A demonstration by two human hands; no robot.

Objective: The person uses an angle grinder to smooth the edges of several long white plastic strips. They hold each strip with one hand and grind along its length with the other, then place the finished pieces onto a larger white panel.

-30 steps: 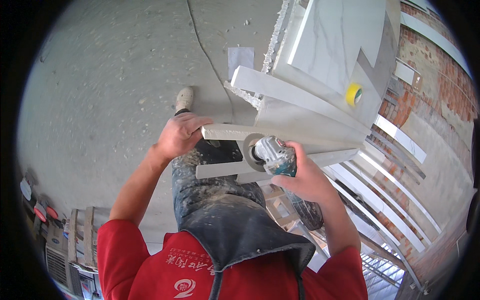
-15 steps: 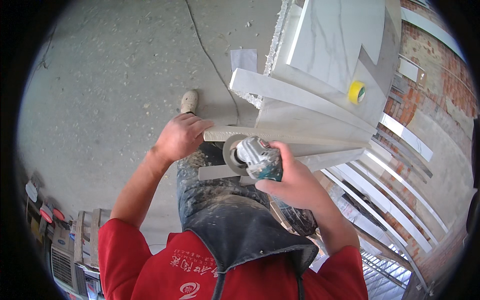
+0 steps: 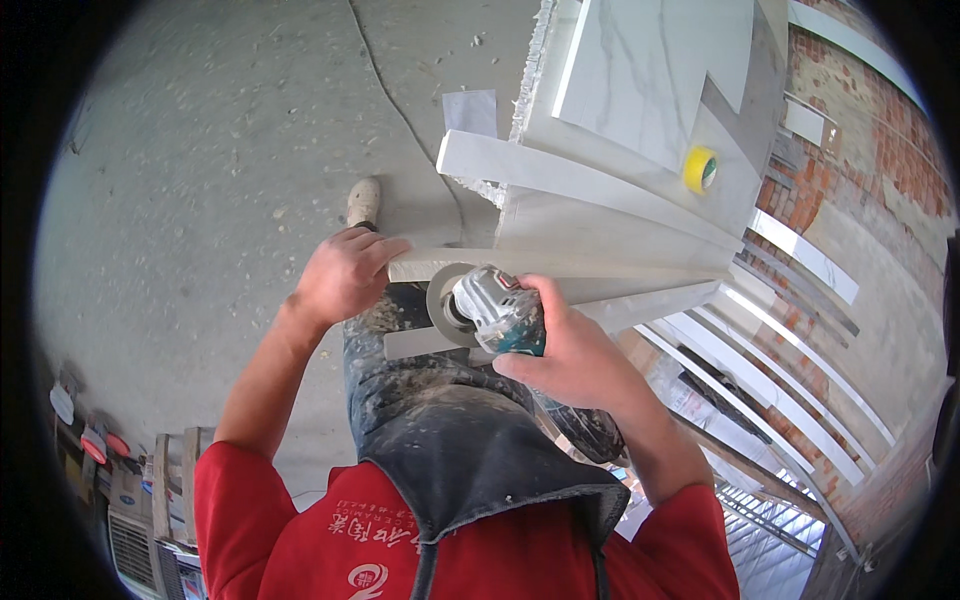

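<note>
My right hand (image 3: 575,350) grips a grey and teal angle grinder (image 3: 495,310). Its round disc (image 3: 443,305) sits against the near end of a long pale stone strip (image 3: 600,265). My left hand (image 3: 345,272) presses on that strip's left end, fingers laid over its top. A second narrow strip (image 3: 420,343) pokes out just below the disc. Both strips lie on the edge of a stack of white marble-look slabs (image 3: 650,80).
A yellow tape roll (image 3: 700,168) rests on the slabs. Grey concrete floor (image 3: 200,150) with a thin cable (image 3: 385,85) spreads to the left. My shoe (image 3: 363,200) is below. Long white strips (image 3: 770,390) lean at right by a brick wall (image 3: 900,140). Boxes and clutter (image 3: 130,500) at lower left.
The grinder and my right hand have slid left along the strip's edge, toward my left hand. My left hand has stayed on the strip's end.
</note>
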